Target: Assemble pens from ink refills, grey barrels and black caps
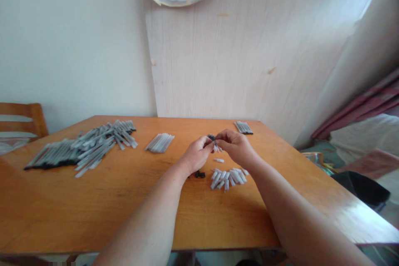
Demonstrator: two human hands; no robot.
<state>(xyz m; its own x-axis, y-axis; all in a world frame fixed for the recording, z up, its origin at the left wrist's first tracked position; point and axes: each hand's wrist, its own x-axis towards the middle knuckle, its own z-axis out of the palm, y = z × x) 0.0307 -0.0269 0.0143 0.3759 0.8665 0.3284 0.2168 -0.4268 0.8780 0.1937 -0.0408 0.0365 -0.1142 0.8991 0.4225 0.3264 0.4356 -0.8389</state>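
My left hand (199, 151) and my right hand (233, 143) meet over the middle of the table. Their fingertips are pinched on a small bunch of black and white parts (213, 137), dark on top with white ends below; the exact kind is too small to make out. Just below the hands lies a single short white piece (219, 160). Nearer to me is a loose pile of short white pointed pieces (229, 178). Beside my left wrist sit several small black pieces (200, 174), partly covered by the forearm.
A row of pale slim tubes (160, 143) lies left of my hands. Farther left spreads a large heap of grey-white tubes with black ends (99, 141). A small black-ended row (243, 127) is at the back right. A black bin (361, 187) stands off the table's right edge.
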